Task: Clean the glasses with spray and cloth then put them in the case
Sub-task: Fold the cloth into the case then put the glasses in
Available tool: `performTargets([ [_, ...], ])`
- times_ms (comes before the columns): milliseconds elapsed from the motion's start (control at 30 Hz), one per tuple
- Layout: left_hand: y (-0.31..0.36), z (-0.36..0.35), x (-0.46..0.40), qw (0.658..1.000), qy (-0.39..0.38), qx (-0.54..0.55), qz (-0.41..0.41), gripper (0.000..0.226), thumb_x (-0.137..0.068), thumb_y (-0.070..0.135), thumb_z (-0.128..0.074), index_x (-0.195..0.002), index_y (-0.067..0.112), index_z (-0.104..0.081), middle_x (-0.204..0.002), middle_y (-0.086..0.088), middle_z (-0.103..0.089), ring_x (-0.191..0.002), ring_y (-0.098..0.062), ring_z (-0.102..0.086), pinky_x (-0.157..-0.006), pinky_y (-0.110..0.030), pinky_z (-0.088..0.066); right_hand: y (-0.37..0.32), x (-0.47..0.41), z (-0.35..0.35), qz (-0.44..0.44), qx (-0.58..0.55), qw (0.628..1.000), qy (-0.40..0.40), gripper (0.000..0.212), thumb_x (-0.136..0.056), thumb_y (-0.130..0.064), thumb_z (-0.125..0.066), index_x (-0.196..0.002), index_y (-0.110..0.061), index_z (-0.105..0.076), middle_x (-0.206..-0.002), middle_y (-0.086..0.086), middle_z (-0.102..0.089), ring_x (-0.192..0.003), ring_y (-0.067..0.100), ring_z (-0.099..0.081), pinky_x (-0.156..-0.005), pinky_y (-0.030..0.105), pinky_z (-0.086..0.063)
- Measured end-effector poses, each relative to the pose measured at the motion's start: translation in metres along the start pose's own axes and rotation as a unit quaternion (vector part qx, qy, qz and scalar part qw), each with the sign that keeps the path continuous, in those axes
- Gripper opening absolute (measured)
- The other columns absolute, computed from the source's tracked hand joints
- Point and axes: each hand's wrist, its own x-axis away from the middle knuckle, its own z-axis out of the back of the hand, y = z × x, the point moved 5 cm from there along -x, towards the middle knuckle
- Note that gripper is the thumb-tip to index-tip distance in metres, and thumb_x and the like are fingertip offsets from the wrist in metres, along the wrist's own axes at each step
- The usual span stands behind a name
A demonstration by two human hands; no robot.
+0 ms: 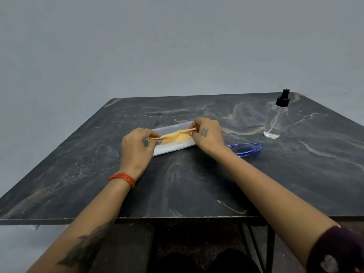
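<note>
Yellow cloth (173, 137) stretches taut between both hands — the left hand (137, 145) pinches one end, the right hand (206, 134) the other — just above the pale case (177, 148). It looks soft and limp, best held by its corners. The blue glasses (246, 149) lie beside the right wrist, likely light and scratch-prone — take them by the frame. The spray bottle (276, 117) stands well apart.

Right hand (206, 134): dark tattoo mark on back, letter unclear. No other readable text.
</note>
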Motion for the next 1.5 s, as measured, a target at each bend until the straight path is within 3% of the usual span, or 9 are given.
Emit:
performTargets([
  [167, 0.000, -0.003, 0.002, 1.000, -0.004, -0.010, -0.009, 0.013, -0.070, 0.005, -0.075, -0.081, 0.011, -0.071, -0.083, -0.006, -0.068, -0.075, -0.010, -0.051, -0.073, -0.023, -0.039, 0.001, 0.000, 0.001, 0.011, 0.036, 0.999, 0.016, 0.012, -0.085, -0.016, -0.063, -0.096, -0.013, -0.068, -0.097, 0.009, -0.068, -0.096, 0.026, -0.059, -0.072, 0.025, -0.039],
  [433, -0.002, -0.006, 0.003, 1.000, 0.001, -0.019, -0.017, 0.014, -0.072, 0.015, -0.077, -0.084, 0.009, -0.071, -0.087, -0.009, -0.067, -0.081, -0.018, -0.059, -0.072, -0.028, -0.046, 0.000, 0.002, -0.002, 0.043, 0.112, 0.993, 0.016, 0.018, -0.091, -0.018, -0.054, -0.105, -0.008, -0.060, -0.105, 0.013, -0.064, -0.099, 0.030, -0.056, -0.077, 0.034, -0.041],
  [600, -0.004, -0.006, 0.004, 0.999, 0.016, -0.019, -0.032, 0.008, -0.076, 0.006, -0.071, -0.084, 0.008, -0.072, -0.084, -0.009, -0.068, -0.076, -0.021, -0.062, -0.073, -0.034, -0.052, -0.005, 0.008, 0.000, 0.079, 0.159, 0.984, 0.021, 0.023, -0.095, -0.019, -0.049, -0.109, -0.005, -0.060, -0.111, 0.012, -0.060, -0.101, 0.032, -0.054, -0.079, 0.034, -0.041],
  [833, -0.002, -0.007, 0.006, 0.998, 0.000, -0.051, -0.038, 0.007, -0.074, 0.010, -0.074, -0.071, 0.006, -0.070, -0.077, -0.007, -0.068, -0.076, -0.022, -0.061, -0.074, -0.029, -0.043, -0.009, 0.011, -0.001, 0.153, 0.211, 0.965, 0.020, 0.020, -0.087, -0.001, -0.048, -0.102, -0.003, -0.063, -0.104, 0.014, -0.057, -0.098, 0.030, -0.047, -0.069, 0.032, -0.038],
  [1067, 0.003, -0.009, 0.012, 0.994, -0.025, -0.085, -0.064, 0.016, -0.080, 0.013, -0.070, -0.065, 0.007, -0.071, -0.070, -0.006, -0.069, -0.074, -0.023, -0.057, -0.079, -0.025, -0.031, -0.010, 0.016, -0.002, 0.163, 0.230, 0.956, -0.078, 0.033, -0.085, 0.004, -0.042, -0.112, -0.007, -0.056, -0.111, 0.014, -0.061, -0.101, 0.032, -0.055, -0.086, 0.037, -0.043],
  [1167, 0.005, -0.008, 0.013, 0.995, -0.024, -0.079, -0.061, 0.016, -0.080, 0.014, -0.069, -0.065, 0.008, -0.071, -0.069, -0.006, -0.069, -0.072, -0.022, -0.056, -0.076, -0.026, -0.032, -0.012, 0.016, -0.004, 0.166, 0.256, 0.950, -0.060, 0.026, -0.089, -0.007, -0.039, -0.106, -0.008, -0.059, -0.105, 0.012, -0.065, -0.096, 0.032, -0.057, -0.084, 0.036, -0.044],
  [1300, 0.004, -0.007, 0.014, 0.996, -0.027, -0.062, -0.055, 0.015, -0.079, 0.018, -0.071, -0.067, 0.008, -0.070, -0.069, -0.006, -0.068, -0.069, -0.025, -0.060, -0.068, -0.031, -0.043, -0.014, 0.020, -0.007, 0.158, 0.282, 0.945, -0.052, 0.029, -0.093, -0.026, -0.034, -0.078, -0.013, -0.055, -0.092, 0.008, -0.065, -0.083, 0.028, -0.056, -0.081, 0.034, -0.036],
  [1400, 0.007, 0.000, 0.014, 0.997, -0.001, -0.048, -0.065, 0.021, -0.076, 0.028, -0.070, -0.067, 0.009, -0.069, -0.067, -0.005, -0.067, -0.064, -0.023, -0.061, -0.061, -0.037, -0.051, -0.015, 0.023, -0.005, 0.147, 0.282, 0.947, -0.045, 0.029, -0.091, -0.029, -0.037, -0.070, -0.014, -0.049, -0.083, 0.007, -0.063, -0.069, 0.025, -0.046, -0.079, 0.034, -0.033],
  [1500, 0.011, 0.008, 0.014, 0.994, 0.054, -0.063, -0.078, 0.028, -0.075, 0.031, -0.073, -0.065, 0.009, -0.061, -0.067, -0.004, -0.062, -0.062, -0.020, -0.057, -0.057, -0.030, -0.044, -0.015, 0.024, -0.002, 0.146, 0.278, 0.949, -0.041, 0.030, -0.092, -0.029, -0.037, -0.070, -0.014, -0.050, -0.079, 0.007, -0.063, -0.066, 0.023, -0.044, -0.080, 0.033, -0.035],
])
